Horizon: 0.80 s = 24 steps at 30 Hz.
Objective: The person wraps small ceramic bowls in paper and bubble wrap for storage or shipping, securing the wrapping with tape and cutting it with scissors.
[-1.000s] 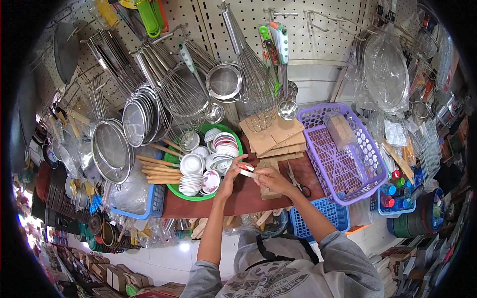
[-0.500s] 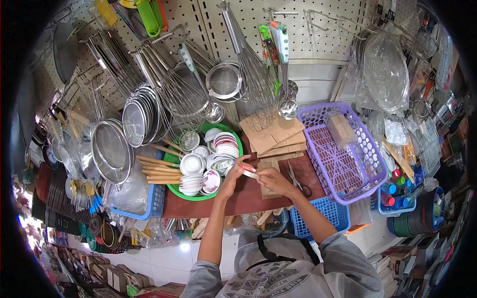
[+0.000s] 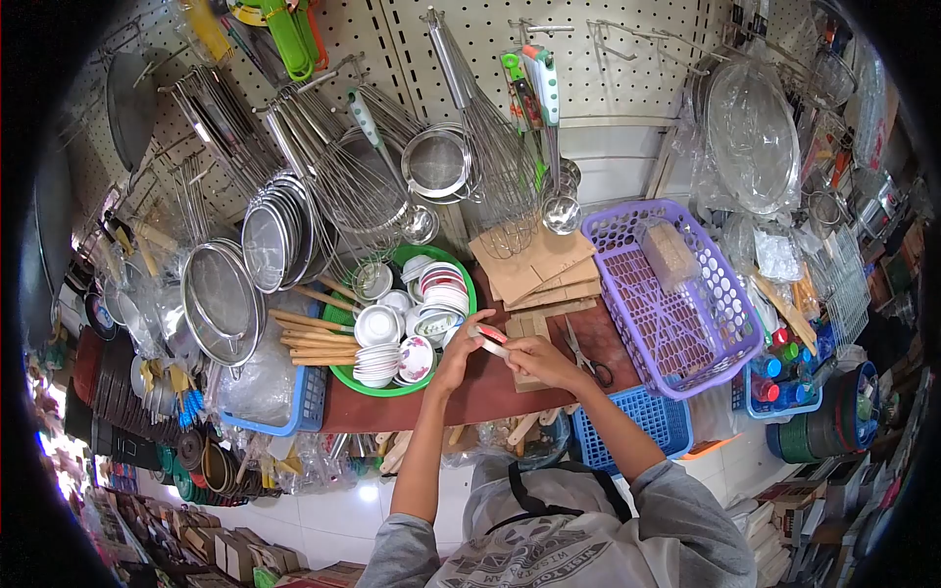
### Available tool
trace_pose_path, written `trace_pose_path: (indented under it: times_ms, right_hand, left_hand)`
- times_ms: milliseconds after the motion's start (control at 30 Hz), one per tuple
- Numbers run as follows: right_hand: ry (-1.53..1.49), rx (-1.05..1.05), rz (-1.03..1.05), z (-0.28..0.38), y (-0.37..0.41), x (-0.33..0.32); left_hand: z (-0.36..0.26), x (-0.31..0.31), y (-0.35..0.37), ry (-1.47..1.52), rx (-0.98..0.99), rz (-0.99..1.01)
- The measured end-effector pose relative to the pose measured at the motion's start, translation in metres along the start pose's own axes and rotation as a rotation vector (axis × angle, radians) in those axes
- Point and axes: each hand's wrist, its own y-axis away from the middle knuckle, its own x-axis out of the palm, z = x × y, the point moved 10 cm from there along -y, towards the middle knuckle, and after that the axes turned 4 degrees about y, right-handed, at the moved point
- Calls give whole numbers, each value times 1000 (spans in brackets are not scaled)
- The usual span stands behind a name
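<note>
- Left hand [image 3: 454, 367] and right hand [image 3: 544, 361] grip a small white-and-red item [image 3: 493, 347] above the tabletop's [image 3: 480, 402] front edge.
- Some bowls [image 3: 375, 365] are stacked; scissors [image 3: 581, 354] lie unheld.

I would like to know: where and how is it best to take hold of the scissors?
The scissors are probably best gripped by the black handles, coming down from above on the person's near side. They lie flat on the red tabletop, handles toward the person and metal blades pointing away, so this keeps fingers off the blades.
</note>
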Motion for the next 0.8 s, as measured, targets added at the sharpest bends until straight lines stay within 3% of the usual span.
trace_pose_path:
  times_ms: [133, 233, 333, 533, 733, 800]
  right_hand:
    - [73, -76, -101, 10, -1, -7]
    - [200, -128, -238, 15, -2, -13]
    - [212, -62, -166, 13, -5, -11]
    - [70, -127, -49, 17, -4, -7]
    - [138, -59, -156, 20, -1, -16]
    - [93, -103, -72, 17, -6, -11]
  left_hand:
    - [-9, 5, 0, -57, 22, -14]
    - [-30, 11, 1, -306, 61, -16]
    - [-32, 10, 4, -216, -8, -26]
    - [-8, 3, -2, 195, -49, -7]
    - [-17, 6, -2, -207, 14, -32]
    - [-13, 3, -3, -93, 21, -17]
